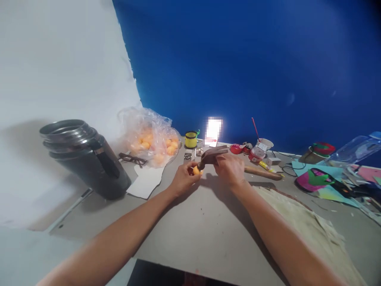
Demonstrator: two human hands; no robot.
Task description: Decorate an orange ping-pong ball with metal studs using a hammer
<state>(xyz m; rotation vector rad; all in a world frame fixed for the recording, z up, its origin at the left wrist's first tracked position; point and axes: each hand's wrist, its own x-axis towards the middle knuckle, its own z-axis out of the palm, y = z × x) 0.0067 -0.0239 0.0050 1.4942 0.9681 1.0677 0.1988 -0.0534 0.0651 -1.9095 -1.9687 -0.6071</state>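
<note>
On the grey table, my left hand (183,178) pinches a small orange ball (196,171) between thumb and fingers. My right hand (230,169) is closed around a claw hammer (212,155), gripping it close to the head. The hammer's wooden handle sticks out to the right past my right hand. Its round striking face is down at the top of the ball and seems to touch it. Behind my hands lie a small dark patterned box (187,157) and a yellow round container (191,140).
A large dark flask (89,159) stands open at left. Behind it are glasses (133,159), white paper (145,180) and a plastic bag (149,123) of orange balls. A lit screen (213,131) leans by the blue wall. Cups, a cloth (303,226) and coloured paper lie right.
</note>
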